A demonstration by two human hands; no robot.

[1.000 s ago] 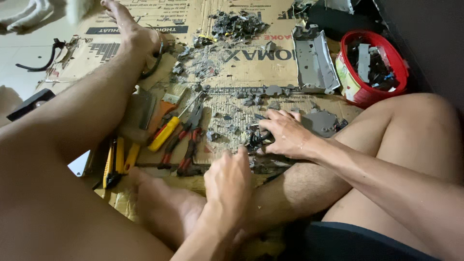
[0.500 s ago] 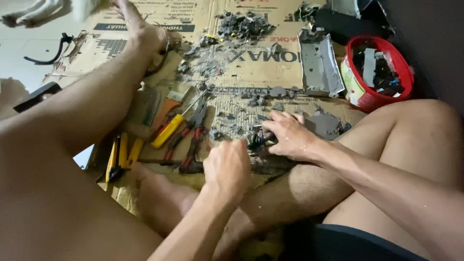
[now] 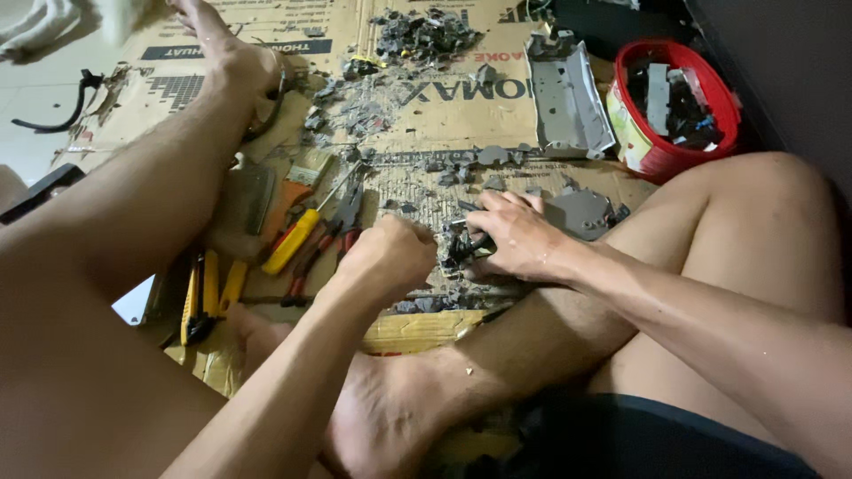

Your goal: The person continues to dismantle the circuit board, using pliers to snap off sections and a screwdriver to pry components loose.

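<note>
- The right hand (image 3: 515, 235) rests low over the cardboard sheet (image 3: 444, 115), its fingers (image 3: 497, 206) curled down and clamped on a small dark part (image 3: 466, 250) that shows just under the palm's left edge.
- That dark part sits on the cardboard between the two hands, amid grey scraps (image 3: 444, 168), just in front of the person's crossed shin.
- The left hand (image 3: 390, 257) is balled into a loose fist beside the part; its fingers are clenched, but I cannot tell whether they grip anything.
- Just left of the left hand lie red-handled pliers (image 3: 333, 235) and a yellow-handled screwdriver (image 3: 297, 235), side by side on the cardboard.
- Further left, near the outstretched leg, lies a yellow and black utility knife (image 3: 197, 297).
- A small brush (image 3: 297, 182) with an orange handle lies above the screwdriver.
- A grey metal plate (image 3: 568, 98) lies flat towards the far right of the cardboard, and a smaller grey piece (image 3: 581, 213) sits just beside the right hand.
- A red bucket (image 3: 639, 151) stands at the right edge, next to the raised knee, with dark and grey parts inside.
- A heap of dark debris (image 3: 426, 31) lies at the far end of the cardboard, well apart from the hands.
</note>
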